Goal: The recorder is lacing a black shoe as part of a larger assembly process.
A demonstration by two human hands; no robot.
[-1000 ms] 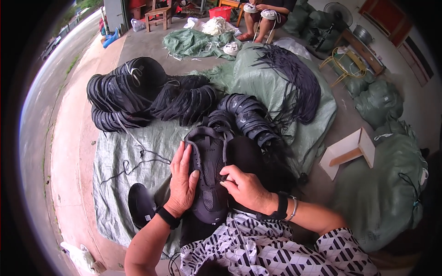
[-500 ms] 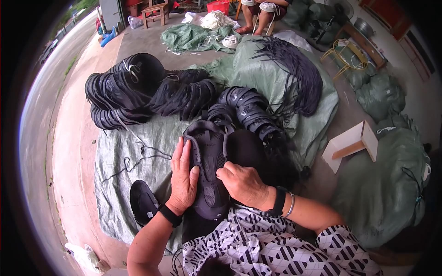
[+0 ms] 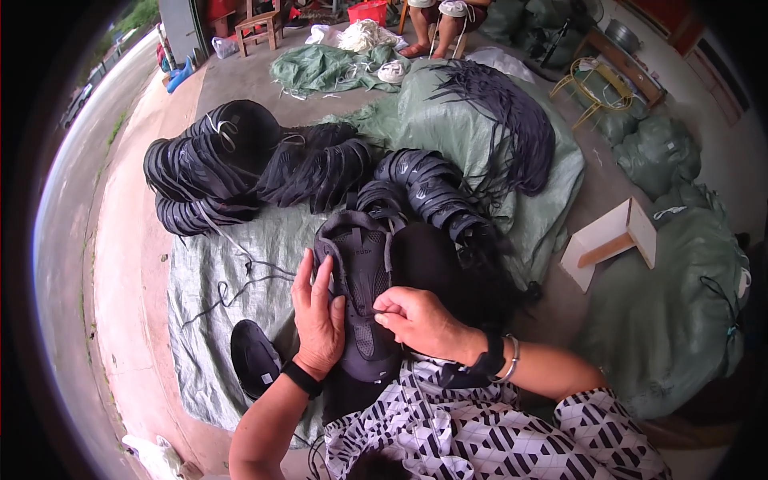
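A black shoe upper lies in front of me, its toe toward my body and its padded collar pointing away. Along its left side rests my left hand, fingers stretched out and a little apart, the thumb against the upper's edge. My right hand is closed in a pinch over the upper's middle, at the lower end of the tongue. A short dark lace shows between its thumb and forefinger; the rest of it is hidden by the fingers. Another black upper lies on the sheet left of my left wrist.
Stacked black uppers stand ahead on the green woven sheet, with a further row nearer. Dark laces drape over a green sack. On the right are a white board piece and full sacks. Another person sits far ahead.
My right hand has moved slightly down and left, from the upper's right edge to over its middle, with a dark lace now visible in the pinch. My left hand stays alongside the upper.
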